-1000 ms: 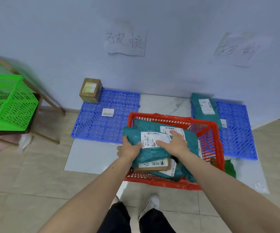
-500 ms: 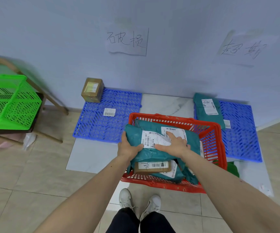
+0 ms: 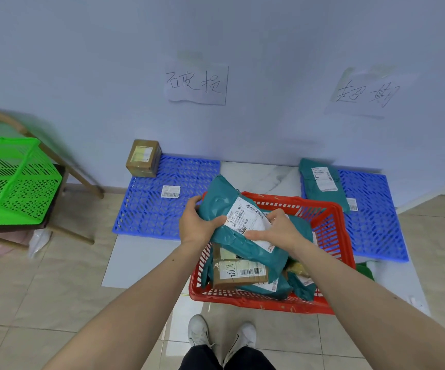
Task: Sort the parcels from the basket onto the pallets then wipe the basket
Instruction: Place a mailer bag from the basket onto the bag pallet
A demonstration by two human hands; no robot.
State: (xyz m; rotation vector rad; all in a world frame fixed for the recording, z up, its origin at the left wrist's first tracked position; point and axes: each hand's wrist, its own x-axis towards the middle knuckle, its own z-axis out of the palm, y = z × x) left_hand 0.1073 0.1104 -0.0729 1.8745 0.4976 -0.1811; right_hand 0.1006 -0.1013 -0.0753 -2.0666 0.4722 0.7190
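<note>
Both hands, left and right, are gripping a teal parcel above the red basket, which is holding several more, while each blue pallet beyond is bearing one; wiping is pending.

Both bare forearms reach forward from the near edge and converge toward the middle, the left arm slanting in from the near left, the right from the near right. The left hand curls round the left edge of a teal parcel — thumb on top, fingers seemingly wrapped beneath, though they are hidden. The right hand grips the parcel's right side with its thumb laid flat across the white label and its fingers bent over the far edge — two white shoes and dark trouser legs show at the near edge between the arms.
</note>
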